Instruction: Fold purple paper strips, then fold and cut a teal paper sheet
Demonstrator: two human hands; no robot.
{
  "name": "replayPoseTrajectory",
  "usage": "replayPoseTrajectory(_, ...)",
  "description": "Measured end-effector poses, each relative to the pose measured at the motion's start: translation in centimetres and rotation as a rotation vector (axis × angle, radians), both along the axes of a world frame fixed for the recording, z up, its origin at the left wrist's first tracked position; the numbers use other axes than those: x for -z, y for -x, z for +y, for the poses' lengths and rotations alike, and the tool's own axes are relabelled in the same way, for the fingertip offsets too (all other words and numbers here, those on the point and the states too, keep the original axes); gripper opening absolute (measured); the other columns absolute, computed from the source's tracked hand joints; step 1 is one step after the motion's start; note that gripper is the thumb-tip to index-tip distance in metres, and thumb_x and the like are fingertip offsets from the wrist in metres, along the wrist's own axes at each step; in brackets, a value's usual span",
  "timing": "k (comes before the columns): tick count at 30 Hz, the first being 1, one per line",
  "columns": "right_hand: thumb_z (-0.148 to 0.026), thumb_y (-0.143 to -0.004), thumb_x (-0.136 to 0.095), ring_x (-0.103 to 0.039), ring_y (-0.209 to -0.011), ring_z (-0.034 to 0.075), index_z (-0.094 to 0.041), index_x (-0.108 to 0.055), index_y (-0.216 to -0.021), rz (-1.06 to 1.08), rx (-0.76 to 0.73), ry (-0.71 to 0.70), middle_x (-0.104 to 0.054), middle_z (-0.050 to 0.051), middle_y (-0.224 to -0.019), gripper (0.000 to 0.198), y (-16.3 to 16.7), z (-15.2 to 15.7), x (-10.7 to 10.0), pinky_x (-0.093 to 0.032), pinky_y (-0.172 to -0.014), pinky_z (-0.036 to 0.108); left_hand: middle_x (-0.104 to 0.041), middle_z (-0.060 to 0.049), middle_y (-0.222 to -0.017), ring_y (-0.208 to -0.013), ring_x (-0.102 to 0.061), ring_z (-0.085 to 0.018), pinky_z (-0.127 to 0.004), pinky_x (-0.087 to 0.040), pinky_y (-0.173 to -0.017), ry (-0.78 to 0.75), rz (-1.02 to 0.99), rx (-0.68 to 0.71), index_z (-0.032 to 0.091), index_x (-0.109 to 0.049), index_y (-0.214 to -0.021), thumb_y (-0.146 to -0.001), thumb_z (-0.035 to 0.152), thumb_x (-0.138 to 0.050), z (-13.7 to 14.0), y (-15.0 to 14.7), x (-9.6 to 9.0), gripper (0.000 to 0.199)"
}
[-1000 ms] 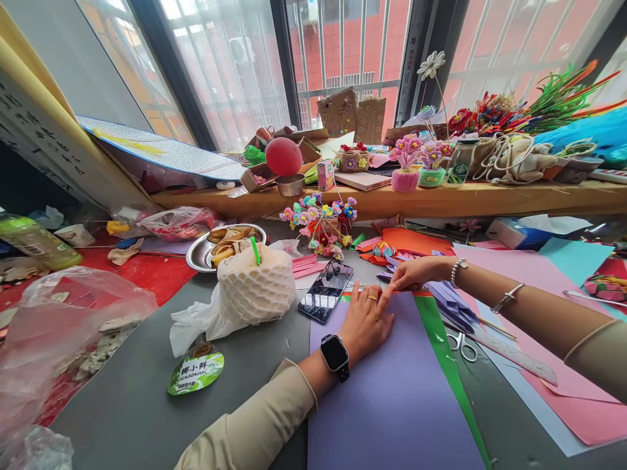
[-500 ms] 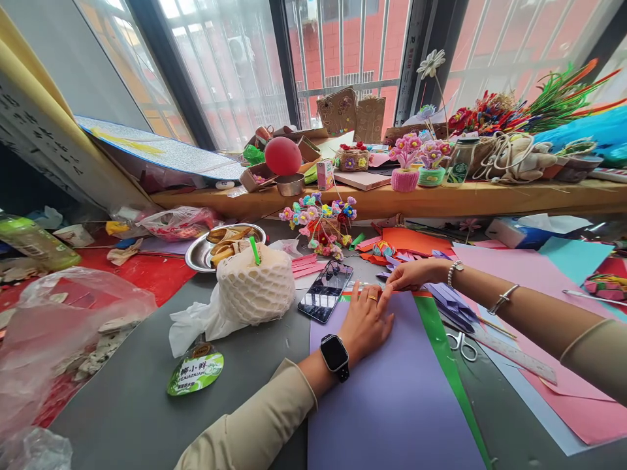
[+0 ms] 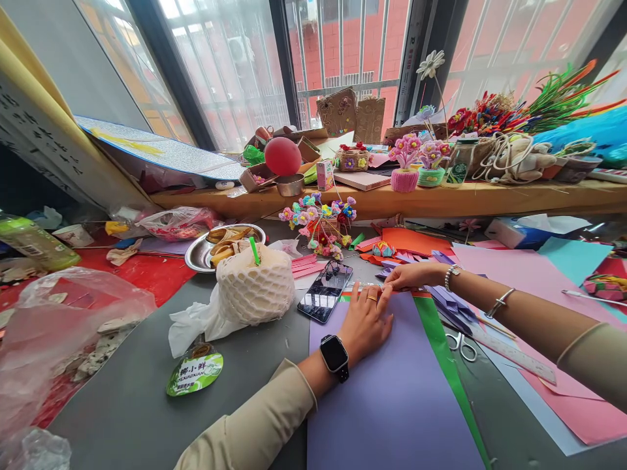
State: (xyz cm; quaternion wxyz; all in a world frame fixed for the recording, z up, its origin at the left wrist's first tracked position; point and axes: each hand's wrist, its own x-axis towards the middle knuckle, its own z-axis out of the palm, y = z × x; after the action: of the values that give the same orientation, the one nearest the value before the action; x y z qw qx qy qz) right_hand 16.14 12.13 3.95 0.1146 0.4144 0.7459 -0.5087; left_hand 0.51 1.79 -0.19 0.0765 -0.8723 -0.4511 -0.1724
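Observation:
A sheet of purple paper (image 3: 392,391) lies on the grey table, with a green sheet (image 3: 443,352) showing along its right side. My left hand (image 3: 366,321) is laid flat on the purple paper near its far edge, fingers stretched forward. Just beyond those fingertips is a shiny, see-through strip (image 3: 361,286), partly covered. My right hand (image 3: 409,277) is at the far edge, its fingers pinched together beside the left fingertips. What they hold, if anything, is hidden. A black phone (image 3: 325,291) lies left of the paper's far corner.
Scissors (image 3: 461,346), a ruler (image 3: 514,356) and folded purple strips (image 3: 450,303) lie at the right, beside pink paper (image 3: 563,405). A coconut in white netting (image 3: 255,290) stands left, before a metal plate (image 3: 196,258). Craft flowers (image 3: 318,222) stand behind.
My right hand and forearm have shifted very slightly to the left along the paper's far edge. The left hand stays in place.

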Motion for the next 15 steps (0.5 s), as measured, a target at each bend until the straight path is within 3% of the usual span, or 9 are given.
replayPoseTrajectory(8,-0.055,-0.063,-0.047,-0.018,-0.043,0.005,-0.017,-0.036,-0.055,0.039,0.015,0.001,-0.024,-0.007,-0.049,0.040,-0.25,0.13,0.61,-0.013,-0.039,0.023,-0.043,-0.013,-0.114,-0.108,-0.036,-0.024,-0.048,-0.020,-0.095,0.015,0.008,-0.006,0.013,-0.017,-0.127,-0.079,0.033,-0.035,-0.06,0.03,-0.05,0.055)
replayPoseTrajectory(15,-0.054,-0.064,-0.047,-0.020,-0.043,0.005,-0.016,-0.044,-0.057,0.019,0.019,-0.032,-0.026,-0.006,-0.048,0.039,-0.19,0.10,0.56,-0.014,-0.040,0.022,-0.043,-0.012,-0.113,-0.107,-0.037,-0.023,-0.047,-0.018,-0.096,0.017,0.002,-0.008,0.013,-0.018,-0.127,-0.079,0.033,-0.036,-0.02,-0.02,-0.05,0.055)
